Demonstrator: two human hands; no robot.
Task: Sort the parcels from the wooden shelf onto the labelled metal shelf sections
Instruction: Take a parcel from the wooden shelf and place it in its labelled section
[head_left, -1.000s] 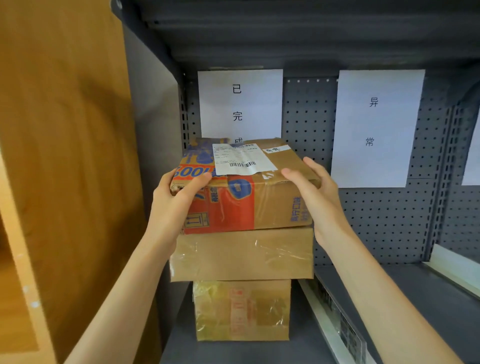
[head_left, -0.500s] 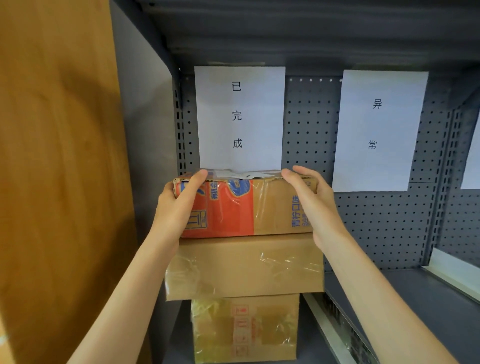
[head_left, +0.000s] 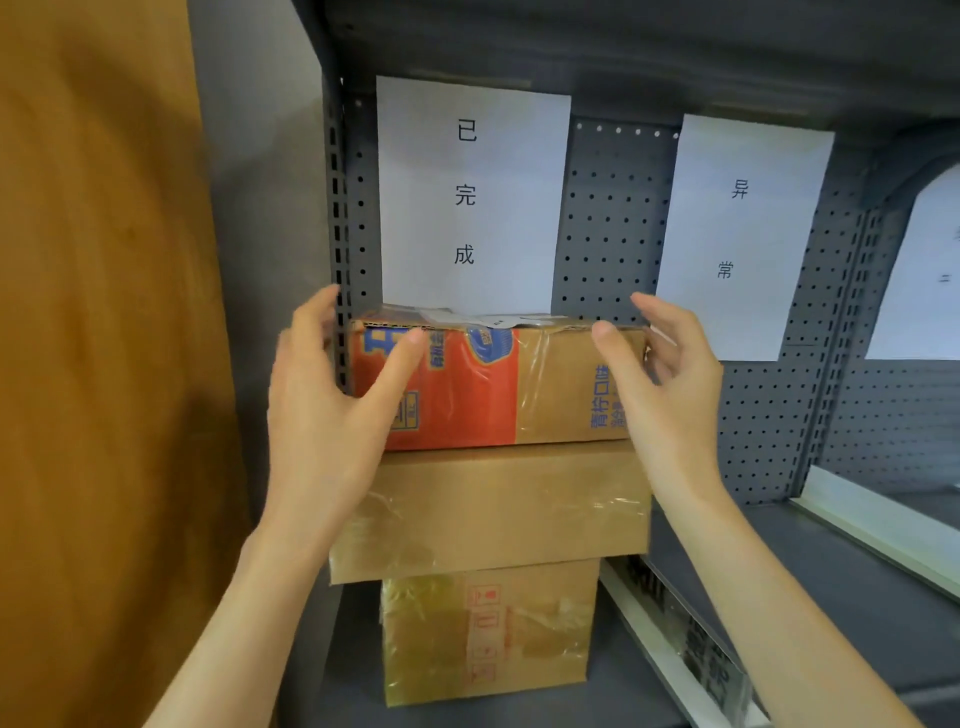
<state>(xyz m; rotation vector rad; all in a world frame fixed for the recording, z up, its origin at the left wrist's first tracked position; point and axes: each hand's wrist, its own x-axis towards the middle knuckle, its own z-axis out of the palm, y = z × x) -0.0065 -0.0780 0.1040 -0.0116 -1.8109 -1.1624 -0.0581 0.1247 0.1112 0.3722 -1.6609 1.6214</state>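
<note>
An orange and brown parcel (head_left: 498, 387) lies on top of a stack in the left section of the grey metal shelf (head_left: 831, 566). Under it sit a plain brown parcel (head_left: 493, 509) and a smaller taped parcel (head_left: 485, 634). My left hand (head_left: 332, 395) is at the top parcel's left end, fingers spread, thumb across its front. My right hand (head_left: 660, 384) is at its right end, fingers apart and slightly blurred, not gripping. A white sheet with three black characters (head_left: 467, 197) hangs on the pegboard behind the stack.
A second labelled sheet (head_left: 737, 234) marks the section to the right, whose floor is bare past a white divider rail (head_left: 665, 654). A wooden panel (head_left: 104, 364) fills the left side. A third sheet (head_left: 930, 270) shows at the far right.
The orange parcel went from tilted in both hands to lying flat on the stack. Both hands have since loosened and opened off its ends.
</note>
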